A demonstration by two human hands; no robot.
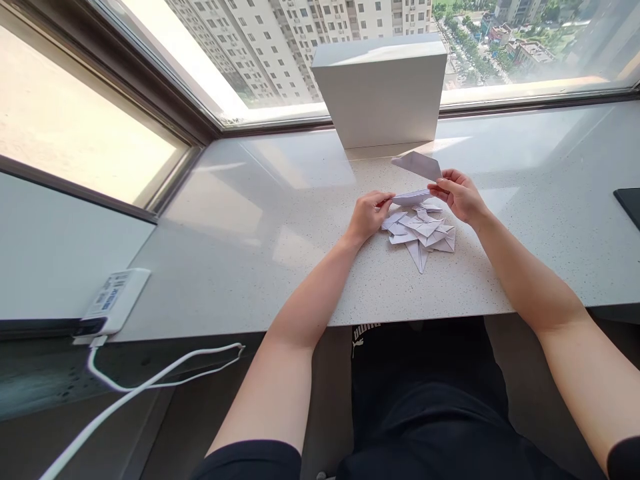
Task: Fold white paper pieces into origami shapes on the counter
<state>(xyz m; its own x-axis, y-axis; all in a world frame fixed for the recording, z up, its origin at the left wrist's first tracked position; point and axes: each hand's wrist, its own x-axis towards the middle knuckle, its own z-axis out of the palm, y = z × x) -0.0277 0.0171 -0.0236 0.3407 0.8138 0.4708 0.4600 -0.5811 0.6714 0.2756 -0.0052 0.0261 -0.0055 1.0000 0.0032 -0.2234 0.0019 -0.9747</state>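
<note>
A pale speckled countertop [240, 267] spans the center of the frame, a white box [385, 100] upright on it at upper center and a heap of folded papers [425, 230] lying right of center. Just above the heap, a person's left hand [369, 215] pinches the left end of a folded paper strip [411, 198], fingertips closed on it. The right hand [460, 193] — thumb and fingers nearly together — grips a folded paper piece [417, 165] above the strip, its lower fingers at the strip's right end.

Black garment [430, 380] reads "PUMA"; label [111, 292] on white device [129, 300] is illegible.
</note>
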